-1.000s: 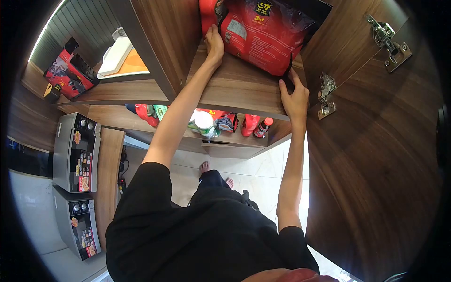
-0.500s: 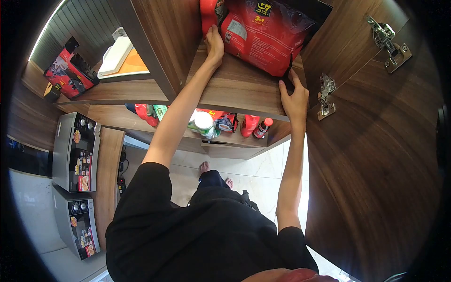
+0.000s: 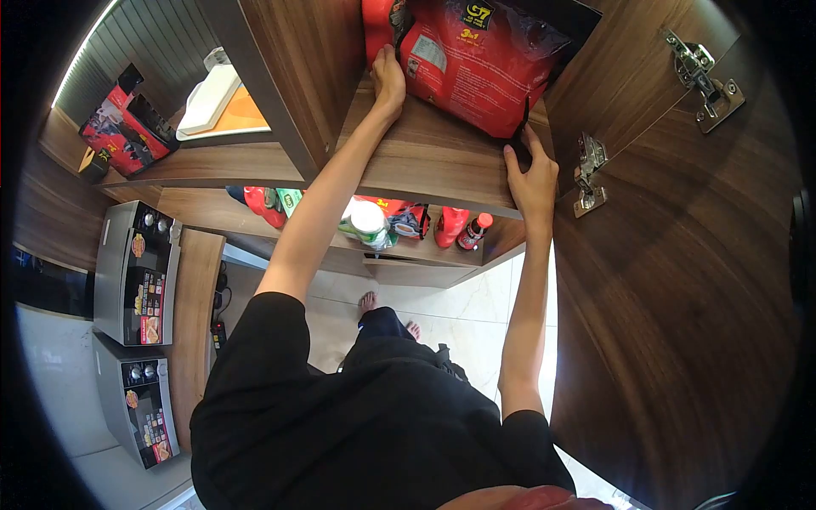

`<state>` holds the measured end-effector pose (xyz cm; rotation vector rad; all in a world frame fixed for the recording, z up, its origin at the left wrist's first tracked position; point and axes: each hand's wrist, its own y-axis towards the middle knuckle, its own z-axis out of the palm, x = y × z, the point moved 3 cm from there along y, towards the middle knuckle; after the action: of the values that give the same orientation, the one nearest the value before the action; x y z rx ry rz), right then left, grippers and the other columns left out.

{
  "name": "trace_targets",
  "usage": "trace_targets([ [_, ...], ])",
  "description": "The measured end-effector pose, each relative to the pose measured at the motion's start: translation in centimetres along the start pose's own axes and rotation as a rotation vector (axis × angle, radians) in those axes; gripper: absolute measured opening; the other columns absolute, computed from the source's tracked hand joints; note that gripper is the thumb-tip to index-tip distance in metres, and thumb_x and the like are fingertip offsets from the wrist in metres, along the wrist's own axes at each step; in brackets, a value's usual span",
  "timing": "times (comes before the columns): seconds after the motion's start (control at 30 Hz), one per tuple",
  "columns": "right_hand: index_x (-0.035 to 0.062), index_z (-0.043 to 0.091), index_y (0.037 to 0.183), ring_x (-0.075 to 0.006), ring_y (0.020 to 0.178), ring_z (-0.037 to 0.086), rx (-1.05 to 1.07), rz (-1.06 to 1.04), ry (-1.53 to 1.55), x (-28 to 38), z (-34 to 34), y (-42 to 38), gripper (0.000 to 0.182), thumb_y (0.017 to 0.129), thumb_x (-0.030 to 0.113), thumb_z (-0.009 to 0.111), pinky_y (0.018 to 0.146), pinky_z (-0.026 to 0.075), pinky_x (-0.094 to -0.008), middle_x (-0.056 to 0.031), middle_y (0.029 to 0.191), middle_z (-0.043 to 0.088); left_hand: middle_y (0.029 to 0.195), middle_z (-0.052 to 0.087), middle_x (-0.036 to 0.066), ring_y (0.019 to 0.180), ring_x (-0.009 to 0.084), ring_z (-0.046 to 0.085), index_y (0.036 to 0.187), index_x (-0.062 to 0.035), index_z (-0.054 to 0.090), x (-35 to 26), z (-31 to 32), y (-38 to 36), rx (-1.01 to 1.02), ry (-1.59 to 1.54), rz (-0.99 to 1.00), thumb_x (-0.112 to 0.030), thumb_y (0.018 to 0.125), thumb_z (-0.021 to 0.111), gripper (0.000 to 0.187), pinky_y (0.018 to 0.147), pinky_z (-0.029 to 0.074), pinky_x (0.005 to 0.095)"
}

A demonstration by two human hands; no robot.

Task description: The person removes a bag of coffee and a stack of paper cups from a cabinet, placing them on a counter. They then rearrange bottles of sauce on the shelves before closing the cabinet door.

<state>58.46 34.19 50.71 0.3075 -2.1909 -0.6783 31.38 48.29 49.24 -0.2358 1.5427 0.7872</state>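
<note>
A large red G7 3in1 coffee bag (image 3: pixel 476 72) sits tilted on the wooden cabinet shelf (image 3: pixel 433 157), its printed back toward me. My left hand (image 3: pixel 389 82) is against the bag's left edge, fingers pointing up and partly hidden between it and a red container (image 3: pixel 376 25). At the lower right corner, my right hand (image 3: pixel 533 174) grips the bag, thumb in front and fingertips around the side. Between them the two hands hold the bag.
An open cabinet door (image 3: pixel 680 297) with metal hinges (image 3: pixel 701 76) stands at right. Below are a white-lidded jar (image 3: pixel 368 218) and a red-capped bottle (image 3: pixel 476 231). At left are another red bag (image 3: pixel 127 132), white trays (image 3: pixel 212 102) and two microwaves (image 3: pixel 136 276).
</note>
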Motion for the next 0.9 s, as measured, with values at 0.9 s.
trace_targets([
  [0.9, 0.0000, 0.061, 0.106, -0.0395, 0.103, 0.063, -0.077, -0.046, 0.050, -0.4, -0.1, 0.3, 0.024, 0.084, 0.007, 0.064, 0.089, 0.048, -0.0430, -0.0219, 0.105, 0.067, 0.108, 0.065, 0.025, 0.107, 0.0390, 0.059, 0.111, 0.0026, 0.060, 0.0, -0.1, 0.0, -0.020, 0.029, 0.019, -0.038, 0.103, 0.033, 0.050, 0.092, 0.042, 0.0446],
])
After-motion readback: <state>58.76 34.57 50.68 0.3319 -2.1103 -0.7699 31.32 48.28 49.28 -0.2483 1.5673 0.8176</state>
